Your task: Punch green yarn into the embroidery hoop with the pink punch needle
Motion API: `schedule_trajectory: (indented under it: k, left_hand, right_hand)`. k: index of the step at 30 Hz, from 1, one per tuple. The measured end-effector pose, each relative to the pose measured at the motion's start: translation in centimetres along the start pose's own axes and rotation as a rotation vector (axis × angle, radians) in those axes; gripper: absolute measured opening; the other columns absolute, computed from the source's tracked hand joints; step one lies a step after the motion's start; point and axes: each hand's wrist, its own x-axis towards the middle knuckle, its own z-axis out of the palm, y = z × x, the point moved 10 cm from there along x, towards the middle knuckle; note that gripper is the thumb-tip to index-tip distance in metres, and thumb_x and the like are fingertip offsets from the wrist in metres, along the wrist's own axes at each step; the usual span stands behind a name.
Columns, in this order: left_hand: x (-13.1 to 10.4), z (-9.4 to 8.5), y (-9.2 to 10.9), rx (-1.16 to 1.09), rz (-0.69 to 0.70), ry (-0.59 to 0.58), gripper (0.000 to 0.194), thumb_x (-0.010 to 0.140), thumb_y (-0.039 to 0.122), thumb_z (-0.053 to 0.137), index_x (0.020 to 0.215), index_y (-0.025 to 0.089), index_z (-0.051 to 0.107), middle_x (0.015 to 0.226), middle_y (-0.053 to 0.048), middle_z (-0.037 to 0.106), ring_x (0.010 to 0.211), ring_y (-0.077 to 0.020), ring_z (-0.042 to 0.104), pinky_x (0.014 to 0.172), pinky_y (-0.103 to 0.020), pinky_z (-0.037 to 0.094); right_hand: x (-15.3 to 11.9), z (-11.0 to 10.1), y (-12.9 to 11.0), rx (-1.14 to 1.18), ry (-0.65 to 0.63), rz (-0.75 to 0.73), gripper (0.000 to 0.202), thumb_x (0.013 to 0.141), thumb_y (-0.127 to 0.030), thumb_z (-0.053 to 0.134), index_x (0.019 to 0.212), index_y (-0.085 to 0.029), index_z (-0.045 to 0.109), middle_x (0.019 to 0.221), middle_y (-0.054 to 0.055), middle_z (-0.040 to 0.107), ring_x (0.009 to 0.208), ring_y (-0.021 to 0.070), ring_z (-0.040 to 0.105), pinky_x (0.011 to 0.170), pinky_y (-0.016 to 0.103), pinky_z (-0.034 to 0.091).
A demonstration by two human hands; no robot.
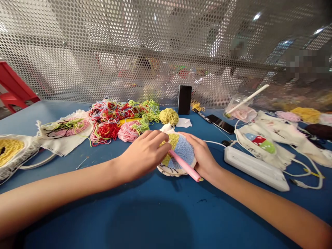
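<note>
My left hand [146,150] is over the left side of a round embroidery hoop, its fingers closed around the near end of a pink punch needle [184,166]. The pink handle slants down to the right across the hoop. The needle's tip is hidden by my fingers. My right hand [202,150] grips the right rim of the embroidery hoop [184,152], thumb along the upper edge. Looped yarn in yellow-green and light blue covers much of the hoop's cloth, with dark marks on the pale cloth near the lower rim.
Tangled yarn [111,116] and a yellow-green yarn ball [169,116] lie behind the hoop. An upright phone [184,100] leans at the mesh wall. At right are a flat phone [220,123], a white power strip [255,167] with cables, and a plastic cup [238,103].
</note>
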Motion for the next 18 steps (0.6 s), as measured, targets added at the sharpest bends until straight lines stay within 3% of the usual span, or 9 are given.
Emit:
schedule_trajectory:
  k: [5,9,13,18]
  left_hand:
    - [0.1,-0.1,-0.6,0.036,-0.018,0.027,0.019,0.089,0.017,0.039,0.091,0.016,0.058,0.092,-0.008,0.054,0.077,-0.0168,0.045,0.064,-0.029,0.038]
    - [-0.1,-1.0,0.5,0.029,0.028,0.071,0.021,0.090,0.020,0.038,0.084,0.015,0.057,0.076,-0.005,0.054,0.068,-0.0154,0.045,0.060,-0.028,0.035]
    - [-0.5,-0.5,2.2,0.015,0.098,-0.017,0.025,0.090,0.028,0.037,0.076,0.015,0.053,0.064,-0.001,0.053,0.054,-0.0129,0.045,0.049,-0.027,0.031]
    - [-1.0,0.1,3.6,0.078,0.189,-0.084,0.011,0.086,0.015,0.041,0.078,0.016,0.047,0.061,0.001,0.054,0.049,-0.0132,0.047,0.046,-0.027,0.031]
  right_hand:
    - [0.0,0.0,0.3,0.003,-0.012,0.017,0.024,0.077,-0.039,0.058,0.093,-0.023,0.066,0.103,0.004,0.066,0.090,0.0208,0.061,0.074,0.032,0.048]
    - [0.1,0.0,0.3,-0.008,-0.017,0.003,0.023,0.077,-0.038,0.058,0.093,-0.024,0.067,0.104,0.002,0.066,0.091,0.0198,0.061,0.074,0.031,0.048]
    - [0.2,0.0,0.0,-0.013,-0.014,-0.038,0.022,0.076,-0.036,0.059,0.090,-0.023,0.068,0.106,0.002,0.065,0.095,0.0190,0.060,0.077,0.030,0.047]
    - [0.3,0.0,0.0,-0.022,-0.006,-0.041,0.023,0.076,-0.037,0.060,0.090,-0.021,0.067,0.105,0.003,0.066,0.092,0.0192,0.060,0.075,0.029,0.047]
